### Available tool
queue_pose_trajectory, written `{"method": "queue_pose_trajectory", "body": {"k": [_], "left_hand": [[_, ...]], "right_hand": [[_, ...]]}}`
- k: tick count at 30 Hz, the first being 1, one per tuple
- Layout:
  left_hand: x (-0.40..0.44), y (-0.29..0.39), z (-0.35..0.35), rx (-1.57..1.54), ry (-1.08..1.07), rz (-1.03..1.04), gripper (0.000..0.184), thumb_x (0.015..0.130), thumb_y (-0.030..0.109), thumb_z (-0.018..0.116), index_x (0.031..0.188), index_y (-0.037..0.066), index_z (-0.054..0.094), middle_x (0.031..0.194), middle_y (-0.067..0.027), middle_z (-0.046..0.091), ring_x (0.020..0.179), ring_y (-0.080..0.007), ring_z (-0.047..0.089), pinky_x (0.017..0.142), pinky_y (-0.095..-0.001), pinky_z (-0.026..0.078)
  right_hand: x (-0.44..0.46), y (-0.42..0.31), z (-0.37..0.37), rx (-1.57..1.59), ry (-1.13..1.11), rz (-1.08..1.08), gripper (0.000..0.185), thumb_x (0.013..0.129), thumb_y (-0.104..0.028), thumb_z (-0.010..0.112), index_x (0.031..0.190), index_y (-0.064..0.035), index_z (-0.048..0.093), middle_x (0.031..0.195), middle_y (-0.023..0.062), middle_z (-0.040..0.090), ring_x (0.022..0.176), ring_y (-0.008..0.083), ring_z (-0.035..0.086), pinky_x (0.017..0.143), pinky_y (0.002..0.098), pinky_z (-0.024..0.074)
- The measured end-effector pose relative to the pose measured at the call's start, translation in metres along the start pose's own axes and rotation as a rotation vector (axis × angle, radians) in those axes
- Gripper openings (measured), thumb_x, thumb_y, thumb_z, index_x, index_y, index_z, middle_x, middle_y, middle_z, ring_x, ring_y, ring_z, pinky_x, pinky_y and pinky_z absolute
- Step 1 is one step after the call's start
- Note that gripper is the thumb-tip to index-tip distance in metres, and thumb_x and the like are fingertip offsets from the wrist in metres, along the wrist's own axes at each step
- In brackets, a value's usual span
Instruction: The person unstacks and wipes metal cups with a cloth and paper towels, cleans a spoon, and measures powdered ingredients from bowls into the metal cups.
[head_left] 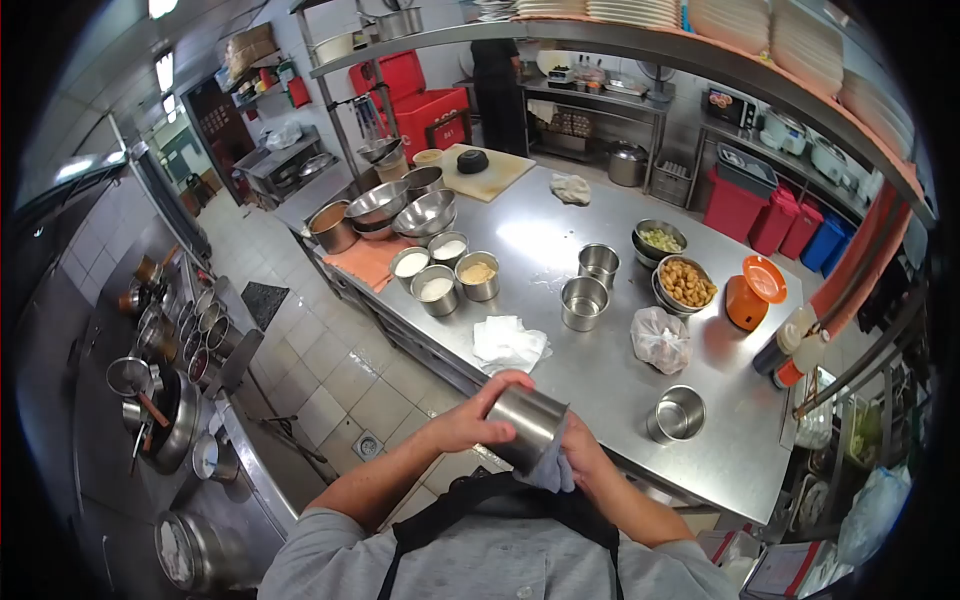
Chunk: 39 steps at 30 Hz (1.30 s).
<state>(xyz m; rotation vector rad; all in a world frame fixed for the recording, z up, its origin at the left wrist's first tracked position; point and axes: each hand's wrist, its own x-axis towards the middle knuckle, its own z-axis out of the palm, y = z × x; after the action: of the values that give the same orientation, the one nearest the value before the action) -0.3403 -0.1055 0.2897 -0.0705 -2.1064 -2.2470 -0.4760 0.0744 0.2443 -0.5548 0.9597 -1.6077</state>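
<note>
Close to my chest, my left hand (478, 415) is wrapped round a steel container (528, 425), which lies tilted on its side. My right hand (583, 448) is at its other end, closed on a grey-blue cloth (549, 472) pressed against the container. Just beyond, on the steel table (520, 205), lies a crumpled white cloth (508, 344). Two steel containers (584, 303) (598, 264) stand upright farther back, and another (677, 414) stands to the right.
Containers of white and yellowish contents (437, 289) stand left, near steel bowls (425, 214). Bowls of food (685, 284), a plastic bag (661, 340), an orange scale (748, 297) and bottles (790, 345) are right. A person (496, 95) stands behind the table.
</note>
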Motion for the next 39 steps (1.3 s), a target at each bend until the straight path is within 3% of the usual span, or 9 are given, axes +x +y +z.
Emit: {"method": "queue_pose_trajectory", "body": {"k": [2,9,14,18,21,27,31,33,39], "left_hand": [[-0.004,-0.015,0.001,-0.323,0.103,-0.028,0.082,0.087,0.039,0.080,0.151,0.013,0.036,0.136,-0.0085,0.046,0.131,-0.0215,0.042,0.113,-0.0381,0.035],[0.003,0.000,0.022,0.491,0.176,0.114,0.081,0.084,0.035,0.080,0.149,0.010,0.039,0.140,-0.0148,0.043,0.132,-0.0293,0.043,0.115,-0.0401,0.033],[0.010,0.004,0.008,0.427,-0.010,0.137,0.085,0.086,0.042,0.079,0.152,0.010,0.036,0.140,-0.0130,0.042,0.132,-0.0258,0.043,0.115,-0.0405,0.033],[-0.002,-0.008,0.005,0.100,0.087,0.120,0.089,0.089,0.048,0.079,0.154,0.011,0.031,0.141,-0.0120,0.043,0.133,-0.0239,0.043,0.115,-0.0397,0.032],[-0.013,-0.013,0.019,0.148,0.211,0.122,0.087,0.089,0.045,0.079,0.154,0.011,0.031,0.140,-0.0114,0.043,0.133,-0.0235,0.042,0.114,-0.0395,0.032],[-0.001,0.004,0.020,0.673,0.134,0.356,0.078,0.075,0.038,0.086,0.137,0.005,0.052,0.129,-0.0172,0.050,0.121,-0.0348,0.050,0.111,-0.0434,0.039],[-0.005,-0.036,0.003,0.327,0.193,0.192,0.089,0.080,0.044,0.086,0.148,0.010,0.041,0.139,-0.0112,0.044,0.134,-0.0252,0.044,0.113,-0.0411,0.038],[-0.003,-0.059,0.014,-0.008,0.332,0.115,0.093,0.085,0.049,0.082,0.154,0.012,0.031,0.142,-0.0103,0.043,0.132,-0.0240,0.046,0.111,-0.0390,0.041],[0.034,-0.158,0.025,-0.075,0.190,-0.246,0.066,0.107,0.031,0.059,0.161,0.016,0.023,0.140,-0.0105,0.050,0.115,-0.0201,0.059,0.099,-0.0396,0.052]], "right_hand": [[-0.003,0.011,0.002,0.218,0.069,-0.027,0.042,0.096,-0.017,0.067,0.135,-0.0013,0.062,0.127,0.0114,0.071,0.112,0.0250,0.071,0.096,0.0356,0.0541],[0.008,-0.018,-0.011,-1.000,-0.156,-0.357,0.051,0.080,-0.018,0.082,0.128,-0.0080,0.068,0.118,0.0141,0.073,0.108,0.0232,0.069,0.096,0.0369,0.0533],[0.027,0.004,-0.051,-0.770,-0.358,-0.266,0.050,0.088,-0.017,0.078,0.136,-0.0077,0.064,0.127,0.0057,0.070,0.107,0.0192,0.068,0.094,0.0365,0.0548],[0.000,-0.003,-0.004,0.031,-0.020,-0.021,0.050,0.090,-0.015,0.075,0.137,-0.0031,0.062,0.128,0.0092,0.070,0.109,0.0201,0.069,0.097,0.0370,0.0538],[-0.004,-0.006,-0.005,-0.706,-0.056,-0.295,0.053,0.088,-0.013,0.076,0.138,-0.0035,0.062,0.126,0.0094,0.071,0.108,0.0202,0.069,0.098,0.0374,0.0541],[0.032,0.002,-0.050,-0.914,-0.538,-0.407,0.044,0.088,-0.015,0.077,0.130,-0.0074,0.066,0.128,0.0094,0.069,0.119,0.0203,0.063,0.102,0.0357,0.0504],[0.008,0.022,-0.038,0.430,-0.147,0.133,0.029,0.104,-0.020,0.062,0.128,-0.0047,0.066,0.122,0.0073,0.070,0.104,0.0175,0.068,0.093,0.0339,0.0568],[0.006,0.046,-0.072,0.673,-0.127,-0.024,0.028,0.105,-0.022,0.061,0.125,-0.0032,0.067,0.115,0.0075,0.071,0.095,0.0148,0.069,0.085,0.0317,0.0597],[-0.010,0.007,-0.080,-0.047,0.292,-0.024,0.028,0.099,-0.014,0.061,0.124,-0.0028,0.066,0.111,0.0070,0.072,0.094,0.0152,0.069,0.085,0.0313,0.0576]]}}
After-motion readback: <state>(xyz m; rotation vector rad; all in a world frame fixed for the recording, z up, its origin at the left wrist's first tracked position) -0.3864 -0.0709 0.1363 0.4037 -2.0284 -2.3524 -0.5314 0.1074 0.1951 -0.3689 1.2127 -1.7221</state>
